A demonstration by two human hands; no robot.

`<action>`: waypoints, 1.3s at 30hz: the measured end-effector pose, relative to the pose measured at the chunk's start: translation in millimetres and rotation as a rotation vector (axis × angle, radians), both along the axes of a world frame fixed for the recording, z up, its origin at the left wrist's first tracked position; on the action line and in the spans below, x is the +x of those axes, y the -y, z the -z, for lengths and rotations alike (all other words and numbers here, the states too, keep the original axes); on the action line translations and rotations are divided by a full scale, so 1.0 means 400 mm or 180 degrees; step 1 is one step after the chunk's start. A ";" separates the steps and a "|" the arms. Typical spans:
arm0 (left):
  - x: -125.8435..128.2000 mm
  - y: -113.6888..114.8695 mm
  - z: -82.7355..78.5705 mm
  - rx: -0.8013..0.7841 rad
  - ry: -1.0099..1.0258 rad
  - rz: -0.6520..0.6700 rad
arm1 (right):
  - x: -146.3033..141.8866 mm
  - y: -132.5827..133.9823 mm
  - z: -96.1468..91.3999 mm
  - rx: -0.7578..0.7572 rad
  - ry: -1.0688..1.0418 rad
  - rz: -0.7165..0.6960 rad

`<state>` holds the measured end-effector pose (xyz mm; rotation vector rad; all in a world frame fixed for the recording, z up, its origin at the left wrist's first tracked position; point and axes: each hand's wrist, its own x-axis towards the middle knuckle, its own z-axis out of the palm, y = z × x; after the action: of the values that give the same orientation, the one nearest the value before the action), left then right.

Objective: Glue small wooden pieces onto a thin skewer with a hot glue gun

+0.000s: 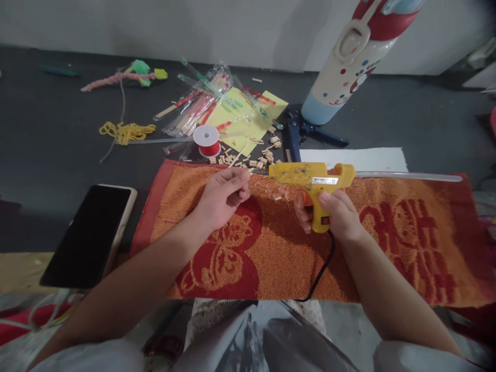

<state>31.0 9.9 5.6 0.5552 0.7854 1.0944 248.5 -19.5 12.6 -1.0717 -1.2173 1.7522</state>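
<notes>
My right hand (343, 212) is wrapped round the grip of a yellow glue gun (298, 173), fingers by its orange trigger. A clear glue stick (411, 176) sticks out of the gun's back end. My left hand (220, 199) pinches a thin wooden stick (237, 156) between thumb and fingertips, close to the gun's nozzle. Whether the nozzle touches the wood I cannot tell. Both hands are over an orange towel (287, 253) with red patterns. Several short cut wooden pieces (267, 155) lie just beyond the nozzle.
Behind the hands are a spool of red thread (209, 150), yellow paper (251, 111), packed sticks (197, 111) and a dark blue cutting tool (294, 134). A tall bottle (337, 77) stands at the back right. Yellow yarn (127, 133) and a phone (91, 232) lie at left. A black cord (327, 258) hangs from the gun.
</notes>
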 end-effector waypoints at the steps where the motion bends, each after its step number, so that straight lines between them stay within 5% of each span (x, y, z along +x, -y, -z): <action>1: 0.000 0.001 -0.001 -0.0010 0.0007 -0.0004 | 0.001 0.000 0.000 -0.0022 -0.0033 -0.0012; 39: -0.001 0.005 -0.006 -0.0081 0.0180 -0.0002 | 0.011 0.004 0.003 0.0097 -0.0066 -0.0048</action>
<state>30.6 7.8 8.0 0.5005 0.7492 1.0949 252.9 -21.0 11.2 -1.0266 -1.2385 1.7467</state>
